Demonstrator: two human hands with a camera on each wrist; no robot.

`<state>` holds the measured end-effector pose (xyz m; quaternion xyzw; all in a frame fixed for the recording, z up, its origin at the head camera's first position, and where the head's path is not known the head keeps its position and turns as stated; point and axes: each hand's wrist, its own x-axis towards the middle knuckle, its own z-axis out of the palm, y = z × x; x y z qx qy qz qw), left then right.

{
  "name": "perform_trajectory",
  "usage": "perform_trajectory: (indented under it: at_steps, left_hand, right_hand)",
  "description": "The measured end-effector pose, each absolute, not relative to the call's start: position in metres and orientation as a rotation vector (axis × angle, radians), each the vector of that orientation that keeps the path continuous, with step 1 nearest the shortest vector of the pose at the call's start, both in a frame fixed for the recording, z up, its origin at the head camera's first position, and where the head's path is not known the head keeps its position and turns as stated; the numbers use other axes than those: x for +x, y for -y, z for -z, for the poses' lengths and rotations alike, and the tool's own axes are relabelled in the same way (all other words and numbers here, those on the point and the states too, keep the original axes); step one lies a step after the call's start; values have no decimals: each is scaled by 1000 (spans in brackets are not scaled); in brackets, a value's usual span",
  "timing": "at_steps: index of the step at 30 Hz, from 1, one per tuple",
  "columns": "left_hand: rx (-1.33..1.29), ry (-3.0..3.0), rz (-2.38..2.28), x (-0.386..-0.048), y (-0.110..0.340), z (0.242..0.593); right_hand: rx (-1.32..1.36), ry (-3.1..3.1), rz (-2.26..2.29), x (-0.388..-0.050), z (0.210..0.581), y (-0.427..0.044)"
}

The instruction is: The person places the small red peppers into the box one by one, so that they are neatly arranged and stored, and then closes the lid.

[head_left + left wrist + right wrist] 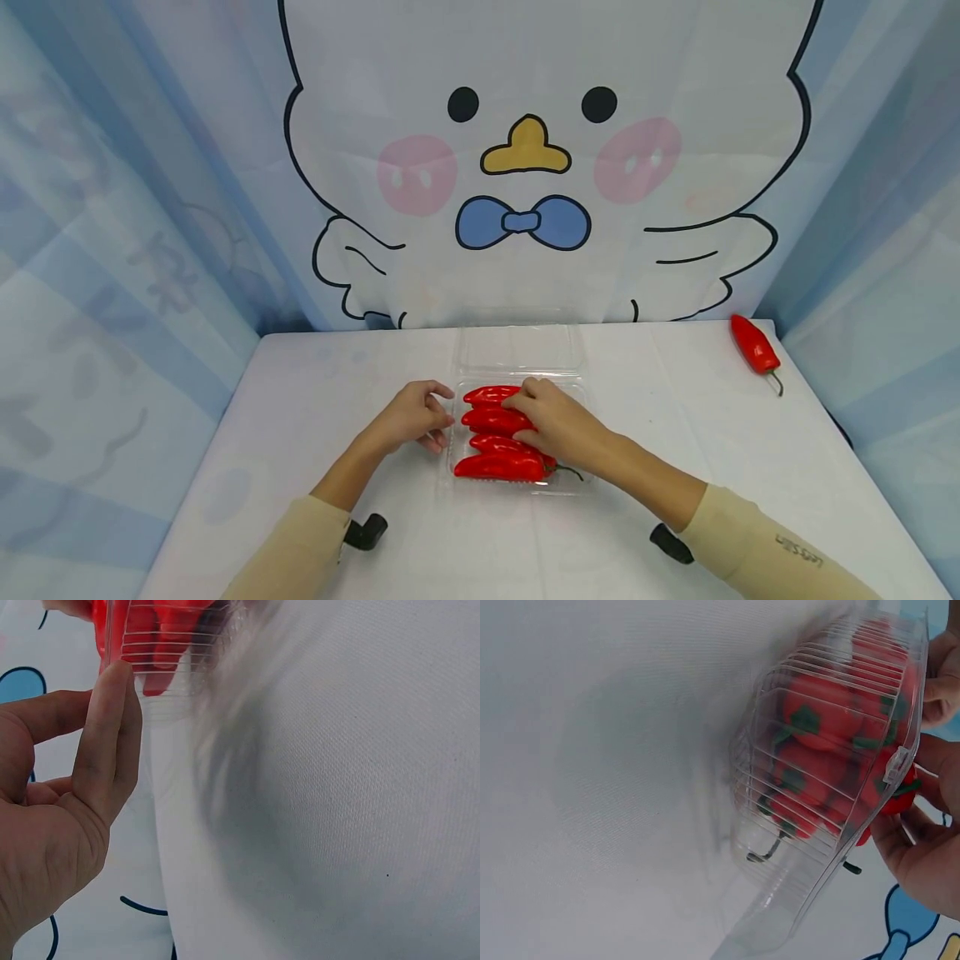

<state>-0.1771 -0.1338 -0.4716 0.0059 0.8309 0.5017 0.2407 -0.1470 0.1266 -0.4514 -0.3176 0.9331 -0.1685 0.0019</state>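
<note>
Right wrist view gives the low side of the clear plastic box [573, 390]: ribbed wall, a clasp tab [895, 765] on its rim, and green caps [805, 720] and stems massed behind the ribs, mostly hidden from the head view. Left wrist view shows the left hand [417, 414] at the box's opposite side, fingers loosely extended, a fingertip against the wall, gripping nothing. Only the head view shows the lid [517, 348] laid back behind the box and a lone pepper [752, 343] well to the box's right, near the table edge. The right hand [564, 422] reaches over the box's right side, thumb and fingers pinching a pepper [487, 419] inside it and covering that pepper's stem end from above. White table [315, 358] beneath; beyond the box, a backdrop [525, 275] with a cartoon bird in a blue bow tie. Red peppers [495, 467] fill the box: glossy, tapered, lying side by side, tips toward its left; the nearest has a thin, curved green stem.
</note>
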Motion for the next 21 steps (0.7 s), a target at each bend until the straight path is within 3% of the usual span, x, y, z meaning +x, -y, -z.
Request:
perform_trajectory:
  at_steps: [21]
  left_hand:
    - [7,-2264,-1380,-176,134,469]
  right_hand:
    - [-996,-2987,484,-146,454,-127]
